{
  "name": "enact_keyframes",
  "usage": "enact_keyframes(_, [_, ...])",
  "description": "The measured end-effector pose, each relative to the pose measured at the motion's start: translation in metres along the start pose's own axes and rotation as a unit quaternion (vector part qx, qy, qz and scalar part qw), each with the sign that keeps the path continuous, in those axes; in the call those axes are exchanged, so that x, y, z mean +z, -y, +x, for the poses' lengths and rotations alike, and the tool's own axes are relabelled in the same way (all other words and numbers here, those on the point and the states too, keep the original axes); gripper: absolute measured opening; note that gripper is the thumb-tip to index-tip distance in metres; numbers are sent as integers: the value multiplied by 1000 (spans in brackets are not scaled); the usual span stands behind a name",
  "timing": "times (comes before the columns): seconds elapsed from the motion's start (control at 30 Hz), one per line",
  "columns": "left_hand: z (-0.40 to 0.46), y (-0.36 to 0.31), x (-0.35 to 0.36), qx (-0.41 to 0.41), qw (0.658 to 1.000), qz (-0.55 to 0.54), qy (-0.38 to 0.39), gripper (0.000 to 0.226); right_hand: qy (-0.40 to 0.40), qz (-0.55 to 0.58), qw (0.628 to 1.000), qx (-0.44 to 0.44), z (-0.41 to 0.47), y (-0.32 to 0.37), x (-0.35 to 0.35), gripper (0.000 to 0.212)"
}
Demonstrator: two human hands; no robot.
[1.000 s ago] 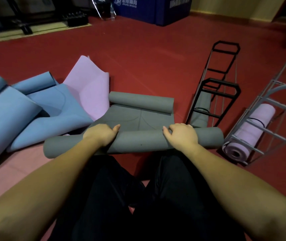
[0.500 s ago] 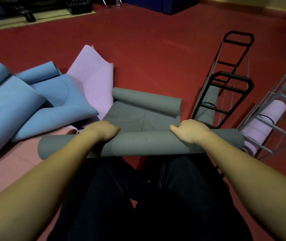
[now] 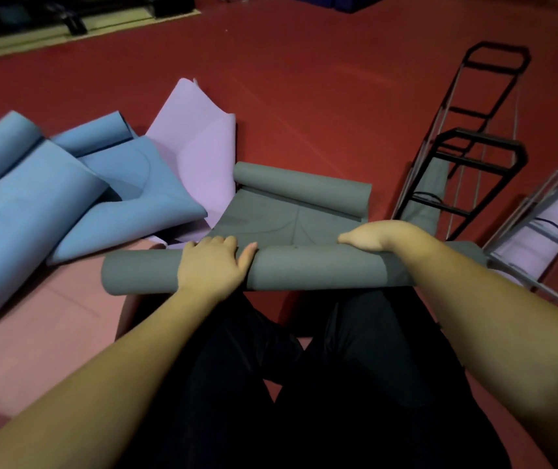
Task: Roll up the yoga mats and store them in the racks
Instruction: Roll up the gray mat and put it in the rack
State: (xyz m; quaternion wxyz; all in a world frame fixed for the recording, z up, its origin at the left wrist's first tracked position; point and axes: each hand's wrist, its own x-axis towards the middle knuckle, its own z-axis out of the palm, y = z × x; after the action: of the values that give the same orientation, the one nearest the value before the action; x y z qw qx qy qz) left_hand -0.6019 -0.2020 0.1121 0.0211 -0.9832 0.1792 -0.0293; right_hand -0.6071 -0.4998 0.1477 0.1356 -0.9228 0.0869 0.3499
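The left hand (image 3: 211,265) and right hand (image 3: 377,235) lay on the grey yoga mat (image 3: 291,228) roll at centre, fingers curled over its top. Blue mats (image 3: 50,204) and a lilac mat (image 3: 196,150) crowded the 10 o'clock side. The black rack (image 3: 467,154) and the grey rack (image 3: 548,231), holding a rolled lilac mat (image 3: 541,231), lay at 2 o'clock.

A dark red floor (image 3: 304,89) fills the room, smooth and dimly lit, with a faint seam line running across it. Nearer the camera on the left lies a paler pink patch of floor covering (image 3: 33,333). Along the far left edge runs a pale tan strip (image 3: 78,32), with dark equipment (image 3: 67,15) standing behind it in shadow. A dark blue block (image 3: 355,0) sits at the far top edge.
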Motion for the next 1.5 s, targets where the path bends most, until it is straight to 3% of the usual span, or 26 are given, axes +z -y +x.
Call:
enact_keyframes(0.1, [14,-2,-3,5,1000,11,13,68,-104,-25,994,-7,3,-7,6,58])
enact_keyframes(0.2, [24,-4,-3,7,1000,3,30,62,-285,-12,958,-36,1,-17,21,56])
enact_keyframes(0.3, [32,-5,-4,-5,997,-24,73,67,-375,-33,926,-34,-5,-22,43,52])
enact_keyframes(0.4, [40,-3,-8,-12,992,-46,114,71,-407,-100,907,-37,-14,-24,72,57])
enact_keyframes(0.5, [40,-3,-11,-11,992,-47,120,72,-427,-94,899,-19,-17,-24,81,57])
enact_keyframes(0.7, [41,-4,-28,-23,987,-45,154,77,-411,-111,905,-24,-25,-18,56,68])
enact_keyframes(0.8, [45,-3,-42,-22,979,-63,193,77,-400,-96,911,-31,-28,-20,44,58])
enact_keyframes(0.97, [44,-11,-66,-20,952,-102,288,73,-307,-88,947,-45,-45,-21,20,59])
enact_keyframes(1.1, [30,-6,-49,-40,948,-119,294,75,-251,-96,963,-32,-43,-24,32,66])
enact_keyframes(1.2, [26,-4,-42,-62,971,-92,213,75,-216,-85,973,-13,-38,-21,34,72])
enact_keyframes(1.33, [7,-11,-32,3,999,-54,1,56,-135,-55,989,10,-35,-13,18,70])
enact_keyframes(1.5, [-27,-8,0,48,996,-1,-69,53,-35,-8,999,13,-20,-6,0,67])
